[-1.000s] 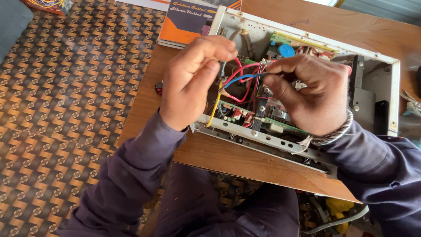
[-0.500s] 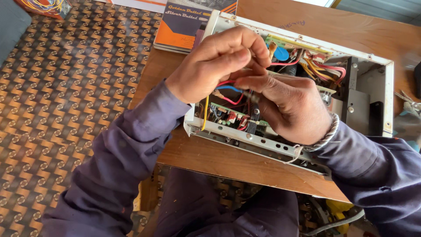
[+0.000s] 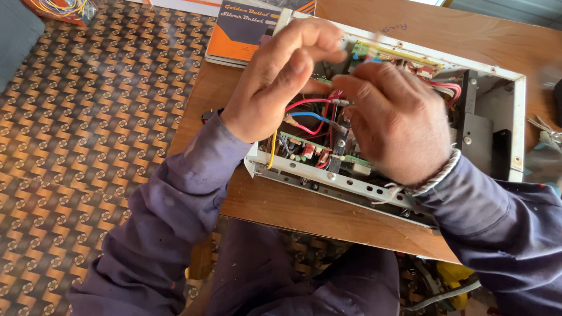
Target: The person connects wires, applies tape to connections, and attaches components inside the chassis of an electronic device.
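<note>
Carefully now: both my hands meet over the wiring inside the open metal chassis (image 3: 515,117).

My left hand (image 3: 281,76) comes in from above with thumb and forefinger closed toward my right hand (image 3: 398,123), whose fingertips pinch a thin lead or pin just above the red wires (image 3: 304,104) and the blue wire (image 3: 313,116); what my left fingers actually hold I cannot tell, since they hide it. Below my hands sits the green circuit board (image 3: 316,151), and a yellow wire (image 3: 273,149) hangs under my left wrist. To do this well, I judge I should steady my wrists, keep the grip small and firm, and pull no neighbouring wire off the board. Beyond my left hand lies an orange book (image 3: 240,29).
</note>
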